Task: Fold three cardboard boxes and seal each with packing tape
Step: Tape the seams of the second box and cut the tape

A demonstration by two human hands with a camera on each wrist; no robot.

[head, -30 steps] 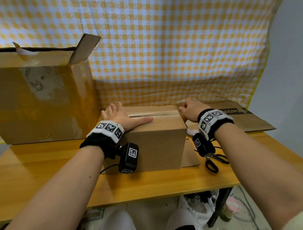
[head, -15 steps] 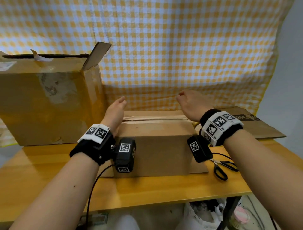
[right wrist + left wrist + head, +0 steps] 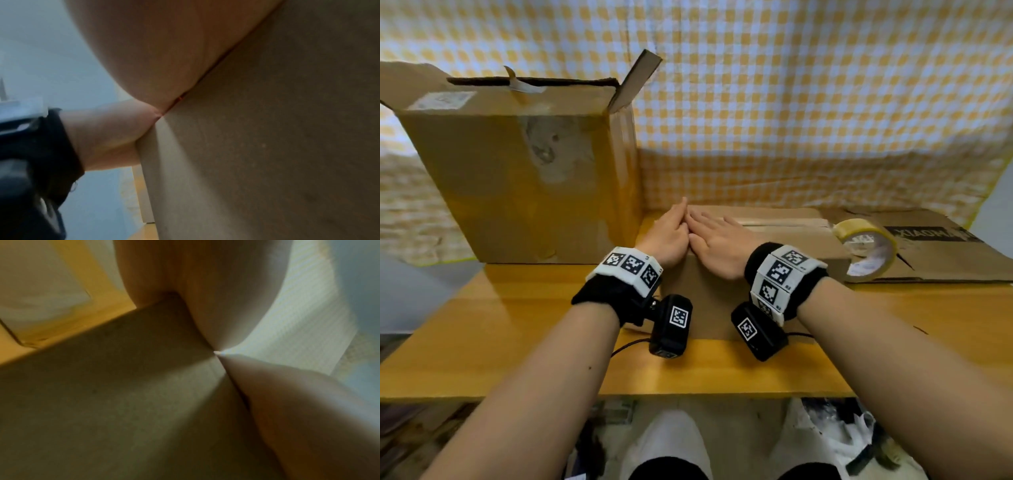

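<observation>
A small closed cardboard box [image 3: 784, 236] stands on the wooden table [image 3: 517, 329], a strip of tape along its top seam. My left hand [image 3: 669, 229] and right hand [image 3: 714, 236] lie side by side on the box's left end, fingers straight, pressing down on it. In the left wrist view the box [image 3: 123, 402] fills the lower frame with my palm against its corner. The right wrist view shows the box's side [image 3: 267, 146] under my palm. A roll of clear packing tape [image 3: 866, 250] stands on edge just right of the box.
A large open cardboard box [image 3: 524, 171] stands at the back left, close to my left hand. A flattened printed cardboard sheet [image 3: 935, 246] lies at the back right under the tape roll. A yellow checked cloth [image 3: 791, 102] hangs behind.
My right hand crossed from the box's right end to its left end, beside the left hand. The left hand shifted to the left edge. The view moved left and the tape roll now shows.
</observation>
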